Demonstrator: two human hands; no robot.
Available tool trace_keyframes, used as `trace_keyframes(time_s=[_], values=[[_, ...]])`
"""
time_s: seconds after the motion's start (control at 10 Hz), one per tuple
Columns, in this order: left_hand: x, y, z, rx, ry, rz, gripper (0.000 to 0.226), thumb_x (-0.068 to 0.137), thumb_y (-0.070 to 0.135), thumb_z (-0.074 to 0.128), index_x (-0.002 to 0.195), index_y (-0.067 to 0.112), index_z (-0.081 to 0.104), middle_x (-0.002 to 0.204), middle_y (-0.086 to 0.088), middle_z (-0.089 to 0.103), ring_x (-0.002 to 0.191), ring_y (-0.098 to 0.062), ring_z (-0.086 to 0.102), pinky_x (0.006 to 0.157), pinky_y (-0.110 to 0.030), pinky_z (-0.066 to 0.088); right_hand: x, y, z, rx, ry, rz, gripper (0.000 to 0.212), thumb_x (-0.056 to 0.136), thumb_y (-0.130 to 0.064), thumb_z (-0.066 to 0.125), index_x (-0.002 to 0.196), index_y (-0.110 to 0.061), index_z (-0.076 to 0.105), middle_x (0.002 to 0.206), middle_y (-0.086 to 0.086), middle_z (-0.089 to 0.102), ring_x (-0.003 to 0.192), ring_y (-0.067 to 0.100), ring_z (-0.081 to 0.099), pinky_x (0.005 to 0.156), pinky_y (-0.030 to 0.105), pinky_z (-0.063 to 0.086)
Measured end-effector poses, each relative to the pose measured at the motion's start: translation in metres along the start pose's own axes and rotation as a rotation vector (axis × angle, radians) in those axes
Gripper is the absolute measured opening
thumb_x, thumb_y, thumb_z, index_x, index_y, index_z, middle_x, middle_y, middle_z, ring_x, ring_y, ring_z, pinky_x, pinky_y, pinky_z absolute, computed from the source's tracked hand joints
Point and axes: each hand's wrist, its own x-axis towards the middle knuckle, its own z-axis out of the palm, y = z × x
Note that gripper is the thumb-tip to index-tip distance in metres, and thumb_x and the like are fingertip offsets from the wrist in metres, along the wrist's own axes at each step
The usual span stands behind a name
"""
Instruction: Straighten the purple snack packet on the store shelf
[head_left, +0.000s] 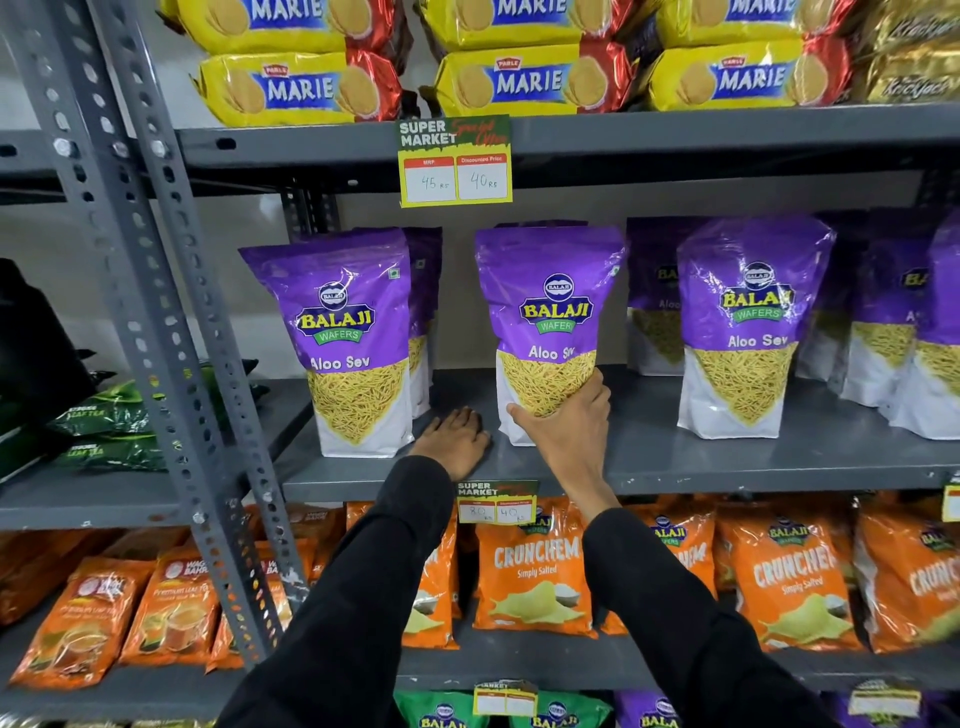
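A purple Aloo Sev snack packet stands upright in the middle of the grey shelf. My right hand grips its lower front corner, thumb on the white base, fingers wrapped round the right side. My left hand lies flat, palm down, on the shelf surface just left of the packet, holding nothing. Both arms wear black sleeves.
More purple packets stand left and right on the same shelf. Yellow Marie biscuit packs fill the shelf above, orange Crunchem packs the shelf below. A slotted grey upright rises at the left. A price tag hangs above.
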Motion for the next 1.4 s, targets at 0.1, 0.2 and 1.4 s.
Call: trace_keyframes(time_s=[0.1,0.2,1.4], values=[[-0.002,0.001,-0.001,0.022,0.0,0.011,0.06,0.107,0.035,0.018,0.161,0.008,0.013,0.17,-0.009,0.008,0.158,-0.022,0.007,0.127,-0.046,0.012,-0.001,0.001,0.0,0.01,0.001,0.004,0.126,0.055,-0.066,0.087,0.148,-0.01,0.025,0.137,0.012,0.046,0.127,0.031,0.051,0.101,0.045,0.051],[-0.003,0.001,-0.002,0.063,-0.004,0.025,0.059,0.108,0.034,0.018,0.16,0.008,0.014,0.17,-0.009,0.008,0.158,-0.023,0.007,0.127,-0.047,0.012,-0.002,0.001,0.0,0.019,0.0,0.005,0.125,0.055,-0.067,0.086,0.149,-0.013,0.023,0.138,0.011,0.044,0.128,0.03,0.05,0.102,0.045,0.05],[-0.009,-0.001,0.001,0.002,0.291,0.039,0.062,0.107,0.035,0.019,0.162,0.009,0.008,0.171,-0.007,0.005,0.159,-0.019,0.007,0.129,-0.038,0.012,-0.085,0.044,-0.051,0.269,0.041,-0.135,0.104,0.079,-0.074,0.067,0.16,-0.039,0.012,0.163,-0.017,0.018,0.149,0.003,0.029,0.109,0.031,0.039]])
